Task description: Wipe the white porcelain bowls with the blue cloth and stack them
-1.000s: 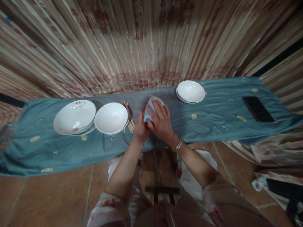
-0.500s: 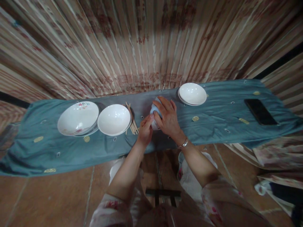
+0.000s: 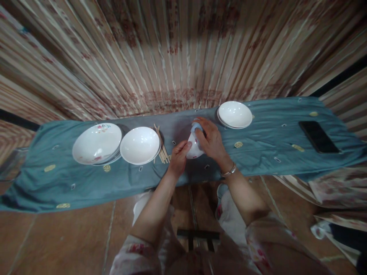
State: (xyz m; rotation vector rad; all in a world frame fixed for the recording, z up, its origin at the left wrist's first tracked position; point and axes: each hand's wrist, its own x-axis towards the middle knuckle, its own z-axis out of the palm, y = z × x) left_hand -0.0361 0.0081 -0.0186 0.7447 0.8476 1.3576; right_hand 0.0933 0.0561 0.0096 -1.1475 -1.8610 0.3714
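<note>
Over the middle of the cloth-covered table, a small white bowl (image 3: 194, 149) with pinkish marks on its outside is held tilted. My left hand (image 3: 179, 156) grips its left side, thumb on the surface and fingers partly hidden. My right hand (image 3: 211, 140) presses a light blue cloth (image 3: 196, 126) against the bowl's far rim, fingers closed over the cloth. Left of my hands lie several wooden chopsticks (image 3: 162, 147), beside a stack of white bowls (image 3: 140, 145).
Larger floral bowls (image 3: 97, 144) are stacked at the left of the table. Two or more white bowls (image 3: 235, 114) stand stacked at the back right. A black phone (image 3: 318, 136) lies near the right end of the teal tablecloth (image 3: 258, 152). A pleated curtain (image 3: 183, 57) hangs behind.
My right hand has moved a little to the right with the blue cloth, uncovering more of the bowl. My left hand still holds the bowl.
</note>
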